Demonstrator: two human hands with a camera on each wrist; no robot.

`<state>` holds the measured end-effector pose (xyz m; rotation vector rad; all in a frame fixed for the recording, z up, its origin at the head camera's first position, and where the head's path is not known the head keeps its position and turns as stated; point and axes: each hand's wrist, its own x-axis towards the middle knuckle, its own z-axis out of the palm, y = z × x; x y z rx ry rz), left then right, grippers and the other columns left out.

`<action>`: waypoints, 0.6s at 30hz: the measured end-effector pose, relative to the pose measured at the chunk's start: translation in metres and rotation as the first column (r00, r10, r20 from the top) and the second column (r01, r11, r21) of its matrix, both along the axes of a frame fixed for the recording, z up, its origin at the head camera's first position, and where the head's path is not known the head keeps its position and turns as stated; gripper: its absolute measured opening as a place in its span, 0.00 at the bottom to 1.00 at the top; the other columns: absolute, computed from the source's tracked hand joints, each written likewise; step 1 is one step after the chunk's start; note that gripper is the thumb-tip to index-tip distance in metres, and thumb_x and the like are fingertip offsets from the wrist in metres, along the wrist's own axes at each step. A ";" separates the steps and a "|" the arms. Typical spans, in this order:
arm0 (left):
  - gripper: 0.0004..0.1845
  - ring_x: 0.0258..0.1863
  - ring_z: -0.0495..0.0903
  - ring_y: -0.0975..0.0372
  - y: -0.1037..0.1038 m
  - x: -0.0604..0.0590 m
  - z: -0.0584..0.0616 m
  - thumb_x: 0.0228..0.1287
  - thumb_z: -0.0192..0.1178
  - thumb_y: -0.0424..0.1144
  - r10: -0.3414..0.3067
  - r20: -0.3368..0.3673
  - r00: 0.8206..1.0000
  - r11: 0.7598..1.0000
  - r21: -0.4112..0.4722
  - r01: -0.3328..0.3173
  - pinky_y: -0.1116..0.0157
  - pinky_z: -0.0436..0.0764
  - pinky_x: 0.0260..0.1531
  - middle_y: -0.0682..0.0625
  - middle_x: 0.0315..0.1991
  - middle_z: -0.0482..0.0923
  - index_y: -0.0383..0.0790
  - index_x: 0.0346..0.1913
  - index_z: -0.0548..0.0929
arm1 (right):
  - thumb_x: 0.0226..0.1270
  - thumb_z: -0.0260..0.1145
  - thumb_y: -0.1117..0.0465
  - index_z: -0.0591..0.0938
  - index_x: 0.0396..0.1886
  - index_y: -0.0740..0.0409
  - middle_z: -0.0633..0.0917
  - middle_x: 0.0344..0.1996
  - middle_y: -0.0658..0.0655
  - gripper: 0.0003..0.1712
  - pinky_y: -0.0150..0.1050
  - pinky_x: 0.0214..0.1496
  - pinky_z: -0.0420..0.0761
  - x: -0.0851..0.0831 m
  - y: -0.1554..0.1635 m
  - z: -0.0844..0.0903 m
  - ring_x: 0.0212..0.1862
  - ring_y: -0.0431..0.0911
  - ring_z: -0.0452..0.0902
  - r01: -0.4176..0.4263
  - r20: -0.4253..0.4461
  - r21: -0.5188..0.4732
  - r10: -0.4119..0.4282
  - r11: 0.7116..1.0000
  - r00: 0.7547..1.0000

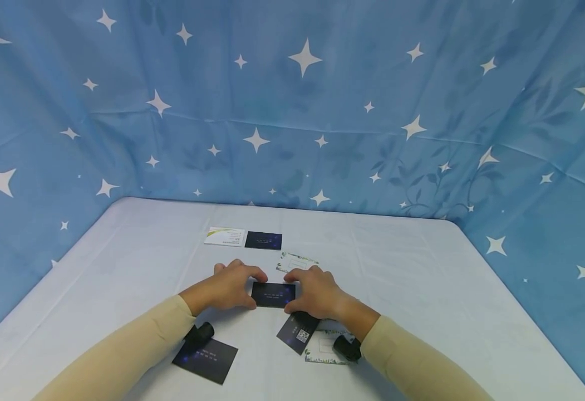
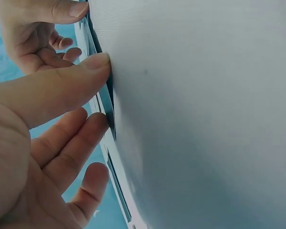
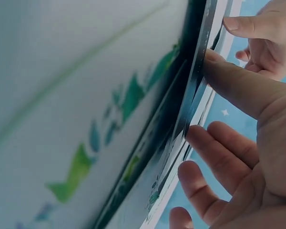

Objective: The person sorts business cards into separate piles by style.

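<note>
a white table fills the view, backed by a blue star-print cloth. the left hand and right hand meet at the table's middle, each pinching one short end of a dark card between thumb and fingers. the card lies flat between them, equally near both, its long axis running left to right. 6 other cards lie scattered around it, apart from the hands' grip.

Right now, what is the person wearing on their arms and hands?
Both arms wear long, snug, pale beige sleeves: left sleeve, right sleeve. A small black device is strapped at each wrist. The left hand and right hand are bare, without gloves.
</note>
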<state>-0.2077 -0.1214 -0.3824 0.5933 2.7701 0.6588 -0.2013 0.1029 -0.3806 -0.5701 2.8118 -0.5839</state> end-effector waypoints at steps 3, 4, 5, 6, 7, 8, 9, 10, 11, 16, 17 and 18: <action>0.28 0.50 0.69 0.60 0.000 -0.001 -0.001 0.46 0.80 0.37 0.011 0.023 1.000 1.000 0.029 -0.011 0.51 0.60 0.47 0.61 0.48 0.80 0.51 0.54 0.84 | 0.49 0.82 0.50 0.83 0.59 0.48 0.81 0.49 0.54 0.35 0.50 0.49 0.69 0.000 -0.001 0.002 0.49 0.51 0.69 -0.004 0.002 -0.007 0.004 1.000 1.000; 0.28 0.50 0.69 0.60 -0.001 -0.001 -0.002 0.46 0.80 0.37 0.014 0.028 1.000 0.999 0.039 -0.015 0.50 0.60 0.47 0.61 0.48 0.80 0.51 0.54 0.84 | 0.49 0.82 0.50 0.83 0.59 0.49 0.81 0.49 0.53 0.35 0.50 0.50 0.69 0.000 -0.002 0.002 0.49 0.51 0.69 -0.007 0.002 -0.011 0.007 1.000 1.000; 0.29 0.50 0.69 0.60 -0.001 -0.001 -0.002 0.46 0.80 0.36 0.016 0.033 0.999 0.999 0.051 -0.018 0.50 0.60 0.47 0.61 0.48 0.80 0.51 0.54 0.84 | 0.49 0.82 0.50 0.83 0.58 0.49 0.82 0.50 0.52 0.34 0.50 0.50 0.69 0.000 -0.002 0.002 0.49 0.51 0.69 -0.012 0.000 -0.012 0.012 1.000 1.000; 0.29 0.50 0.69 0.60 -0.001 0.000 -0.002 0.46 0.80 0.36 0.018 0.035 0.999 0.998 0.060 -0.020 0.50 0.60 0.47 0.61 0.48 0.80 0.51 0.54 0.84 | 0.49 0.82 0.50 0.83 0.58 0.49 0.82 0.50 0.52 0.34 0.50 0.51 0.69 -0.001 -0.003 0.002 0.49 0.50 0.69 -0.016 -0.002 -0.012 0.016 1.000 1.000; 0.29 0.49 0.69 0.60 -0.001 0.000 -0.002 0.46 0.80 0.36 0.020 0.035 0.999 0.998 0.066 -0.022 0.50 0.61 0.47 0.61 0.48 0.79 0.50 0.54 0.83 | 0.49 0.82 0.50 0.83 0.58 0.49 0.82 0.50 0.51 0.34 0.51 0.51 0.69 -0.001 -0.003 0.001 0.49 0.50 0.69 -0.022 -0.005 -0.011 0.021 1.000 1.000; 0.29 0.49 0.69 0.60 -0.001 0.001 -0.001 0.46 0.80 0.35 0.023 0.036 0.999 0.997 0.071 -0.025 0.51 0.61 0.47 0.61 0.47 0.79 0.50 0.54 0.83 | 0.50 0.82 0.50 0.83 0.58 0.50 0.83 0.50 0.50 0.34 0.51 0.52 0.69 -0.001 -0.003 0.001 0.49 0.50 0.69 -0.027 -0.008 -0.010 0.027 1.000 1.000; 0.29 0.49 0.68 0.60 -0.001 0.002 -0.001 0.46 0.79 0.35 0.028 0.039 0.999 0.997 0.077 -0.031 0.51 0.61 0.47 0.60 0.48 0.78 0.50 0.55 0.83 | 0.50 0.82 0.50 0.83 0.59 0.50 0.83 0.51 0.50 0.34 0.51 0.52 0.69 -0.001 -0.003 0.001 0.50 0.49 0.69 -0.032 -0.010 -0.011 0.032 0.999 0.999; 0.29 0.49 0.68 0.60 -0.001 0.002 0.000 0.46 0.79 0.35 0.031 0.035 0.999 0.996 0.080 -0.033 0.51 0.61 0.47 0.60 0.48 0.78 0.50 0.55 0.83 | 0.51 0.81 0.50 0.82 0.59 0.50 0.83 0.51 0.50 0.34 0.51 0.53 0.69 -0.001 -0.002 0.001 0.50 0.49 0.69 -0.035 -0.013 -0.011 0.035 0.999 0.999; 0.30 0.50 0.68 0.60 -0.001 0.003 0.000 0.46 0.79 0.36 0.036 0.031 0.999 0.996 0.082 -0.039 0.51 0.61 0.47 0.59 0.49 0.78 0.51 0.55 0.82 | 0.51 0.81 0.50 0.82 0.59 0.50 0.83 0.51 0.50 0.34 0.51 0.54 0.69 -0.001 -0.002 0.002 0.51 0.49 0.70 -0.042 -0.020 -0.014 0.041 0.999 0.999; 0.30 0.56 0.68 0.57 -0.005 0.002 0.005 0.48 0.79 0.40 0.054 -0.024 0.998 0.996 0.074 -0.052 0.50 0.58 0.49 0.56 0.51 0.77 0.50 0.57 0.82 | 0.55 0.79 0.52 0.81 0.60 0.53 0.82 0.52 0.51 0.32 0.53 0.57 0.69 -0.004 0.000 0.008 0.54 0.51 0.71 -0.057 -0.061 -0.060 0.053 0.997 0.997; 0.30 0.56 0.68 0.57 -0.006 0.001 0.006 0.48 0.79 0.41 0.055 -0.034 0.998 0.996 0.076 -0.052 0.49 0.58 0.49 0.56 0.52 0.77 0.50 0.58 0.82 | 0.55 0.78 0.52 0.81 0.60 0.53 0.82 0.52 0.51 0.32 0.53 0.58 0.68 -0.005 0.001 0.010 0.54 0.50 0.71 -0.058 -0.067 -0.071 0.054 0.996 0.996; 0.30 0.57 0.68 0.56 -0.007 0.000 0.008 0.49 0.79 0.41 0.054 -0.044 0.998 0.996 0.079 -0.051 0.49 0.57 0.49 0.56 0.52 0.77 0.50 0.58 0.82 | 0.55 0.78 0.52 0.81 0.60 0.53 0.82 0.53 0.51 0.32 0.53 0.57 0.69 -0.006 0.001 0.011 0.54 0.51 0.70 -0.055 -0.068 -0.083 0.050 0.995 0.996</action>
